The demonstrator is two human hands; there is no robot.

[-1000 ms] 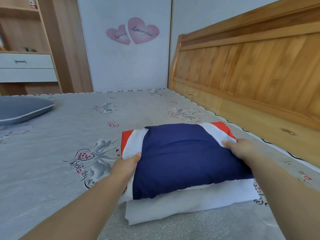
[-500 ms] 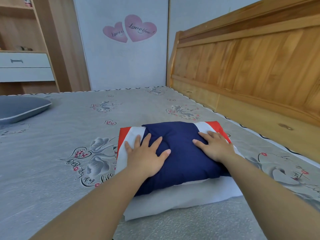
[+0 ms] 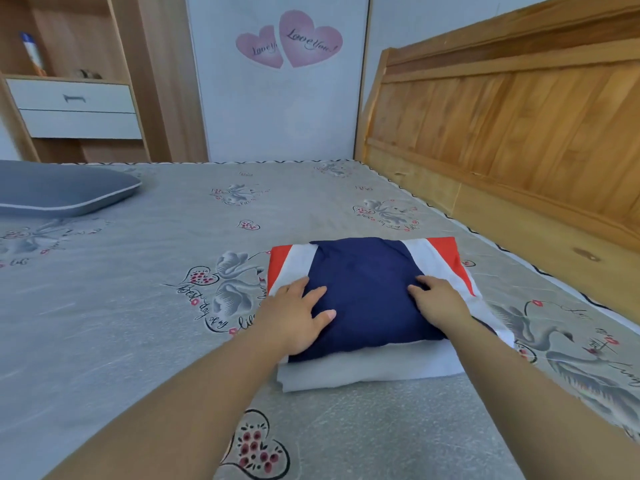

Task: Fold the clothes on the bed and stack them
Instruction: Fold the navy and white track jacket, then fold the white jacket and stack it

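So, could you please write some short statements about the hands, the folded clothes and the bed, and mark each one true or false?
1. Both hands, left hand and right hand, rest flat on the folded navy, white and red garment. True.
2. The navy garment lies on a folded white garment. True.
3. The grey pillow sits on top of the stack. False: it lies apart, far left on the grey patterned bed sheet.
4. The right hand holds a hanger. False: it holds nothing.

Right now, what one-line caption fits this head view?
Both hands, left and right, press flat on a folded navy garment stacked on a white one on the bed.
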